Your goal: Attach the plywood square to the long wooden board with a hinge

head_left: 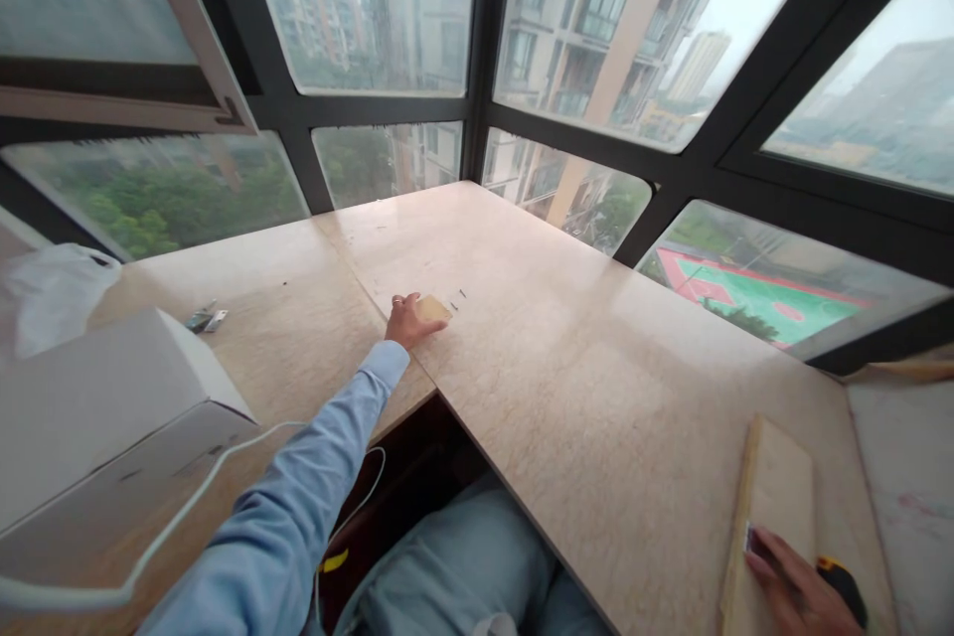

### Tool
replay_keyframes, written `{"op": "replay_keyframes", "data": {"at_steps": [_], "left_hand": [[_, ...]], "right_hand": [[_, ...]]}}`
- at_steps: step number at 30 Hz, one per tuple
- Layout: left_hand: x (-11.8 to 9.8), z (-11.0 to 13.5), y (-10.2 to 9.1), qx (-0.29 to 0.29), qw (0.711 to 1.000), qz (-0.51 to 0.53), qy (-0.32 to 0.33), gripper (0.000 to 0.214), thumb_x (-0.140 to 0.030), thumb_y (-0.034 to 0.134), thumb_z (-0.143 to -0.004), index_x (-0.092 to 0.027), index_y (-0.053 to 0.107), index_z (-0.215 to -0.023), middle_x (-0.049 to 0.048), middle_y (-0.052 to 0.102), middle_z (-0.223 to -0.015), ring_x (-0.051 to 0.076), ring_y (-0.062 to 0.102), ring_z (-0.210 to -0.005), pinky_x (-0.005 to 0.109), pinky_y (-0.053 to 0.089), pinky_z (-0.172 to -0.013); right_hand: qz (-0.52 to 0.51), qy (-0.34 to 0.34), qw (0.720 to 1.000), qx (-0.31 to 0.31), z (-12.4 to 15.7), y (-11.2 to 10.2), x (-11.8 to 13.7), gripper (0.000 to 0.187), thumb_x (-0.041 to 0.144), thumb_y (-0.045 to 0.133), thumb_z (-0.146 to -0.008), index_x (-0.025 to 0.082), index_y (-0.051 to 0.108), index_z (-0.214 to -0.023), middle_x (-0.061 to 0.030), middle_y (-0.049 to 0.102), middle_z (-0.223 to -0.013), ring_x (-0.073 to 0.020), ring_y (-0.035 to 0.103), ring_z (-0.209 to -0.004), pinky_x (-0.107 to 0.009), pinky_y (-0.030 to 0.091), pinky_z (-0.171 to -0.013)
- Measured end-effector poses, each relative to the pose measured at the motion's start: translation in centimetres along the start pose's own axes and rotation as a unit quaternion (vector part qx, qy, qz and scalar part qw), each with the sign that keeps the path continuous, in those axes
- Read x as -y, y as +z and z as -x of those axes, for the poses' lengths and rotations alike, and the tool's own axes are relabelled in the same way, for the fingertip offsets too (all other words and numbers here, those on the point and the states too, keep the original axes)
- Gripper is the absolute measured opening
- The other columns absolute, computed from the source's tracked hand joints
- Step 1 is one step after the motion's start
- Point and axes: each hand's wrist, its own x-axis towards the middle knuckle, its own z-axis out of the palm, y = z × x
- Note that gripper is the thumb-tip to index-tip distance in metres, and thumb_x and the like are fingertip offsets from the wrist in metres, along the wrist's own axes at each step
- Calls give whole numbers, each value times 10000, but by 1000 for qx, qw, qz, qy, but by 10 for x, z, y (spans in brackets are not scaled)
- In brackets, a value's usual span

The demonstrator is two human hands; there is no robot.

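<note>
My left hand (408, 323) is stretched forward on the countertop, its thumb and fingers closed around a small pale-yellow block (433, 309). Two small dark slivers, like screws or nails (458, 300), lie just beyond the block. At the lower right, my right hand (801, 588) is over a flat light wooden board (782, 477). Its fingertips pinch a small dark and silvery piece at the board's left edge, too small to name. Beside that hand sits a black and yellow object (842, 588), partly hidden by it.
The beige countertop (596, 358) meets dark-framed windows (477, 109). At left are a white box (111, 417), a white plastic bag (60, 293), a small packet (207, 318) and a white cable (171, 527). An opening in the counter edge (439, 437) lies before my legs.
</note>
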Motion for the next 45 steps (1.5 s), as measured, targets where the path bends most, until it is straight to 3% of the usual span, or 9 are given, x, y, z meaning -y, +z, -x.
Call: {"op": "replay_keyframes", "data": {"at_steps": [2, 3, 6, 9, 13, 19, 30, 38, 45], "left_hand": [[-14, 13, 1, 20, 990, 131, -39, 796, -496, 852, -538, -116, 578, -1181, 131, 565, -1165, 274, 560, -1100, 367, 469, -933], [-22, 21, 3, 68, 974, 212, -53, 742, -514, 841, -552, -109, 599, -1124, 110, 607, -1071, 247, 596, -998, 356, 493, -857], [-50, 46, 15, 194, 880, 425, -83, 682, -499, 855, -548, -106, 600, -1044, 68, 646, -929, 157, 609, -786, 275, 489, -685], [-75, 75, 36, 227, 814, 522, -116, 742, -366, 934, -444, -123, 553, -1033, 69, 652, -931, 137, 617, -739, 229, 483, -606], [-100, 109, 69, 241, 812, 515, -135, 840, -262, 968, -361, -126, 512, -1052, 82, 645, -933, 140, 625, -706, 193, 466, -514], [-135, 148, 102, 261, 801, 517, -153, 807, -240, 965, -409, -125, 495, -1056, 103, 634, -964, 161, 640, -735, 237, 538, -538], [-203, 222, 158, 440, 737, 476, -191, 426, -207, 882, -564, -123, 574, -845, 93, 684, -853, 179, 675, -717, 257, 564, -560], [-240, 245, 191, 525, 725, 417, -158, 307, -195, 795, -614, -141, 581, -826, 71, 694, -820, 189, 681, -713, 243, 535, -533], [-256, 248, 196, 556, 715, 385, -176, 278, -200, 750, -718, -143, 562, -915, 134, 697, -999, 223, 692, -830, 315, 589, -617]], "right_hand": [[-5, 4, 1000, 0, 1, -1, 4, 591, 652, 432, -791, 214, 697, -1084, -135, 718, -1180, -369, 648, -1112, -507, 492, -962], [-9, 6, 1000, 0, 1, -2, 7, 602, 650, 432, -788, 200, 694, -1091, -141, 714, -1186, -364, 642, -1126, -503, 481, -983], [-25, 6, 1000, 4, 2, -4, 16, 623, 631, 438, -787, 160, 685, -1111, -153, 704, -1203, -341, 631, -1154, -483, 450, -1039], [-44, -3, 999, -8, 3, -6, 22, 569, 596, 450, -812, 171, 689, -1106, -137, 708, -1199, -310, 634, -1154, -470, 449, -1048], [-68, -20, 997, -25, 4, -6, 24, 535, 569, 486, -834, 164, 694, -1116, -148, 707, -1194, -315, 635, -1147, -512, 463, -1029], [-81, -42, 995, -28, 3, -6, 22, 452, 518, 507, -877, 195, 700, -1126, -132, 705, -1200, -300, 633, -1151, -514, 470, -1028], [-104, -74, 991, -34, 0, -14, 29, 351, 427, 533, -932, 206, 683, -1159, -133, 711, -1167, -298, 642, -1115, -527, 491, -1001], [-91, -55, 994, -15, -2, -19, 32, 382, 333, 571, -926, 194, 596, -1281, -133, 679, -1238, -295, 616, -1170, -523, 480, -1032], [-104, -50, 993, -14, -1, -20, 37, 422, 328, 565, -939, 222, 534, -1346, -125, 667, -1256, -286, 609, -1192, -517, 477, -1046]]}}
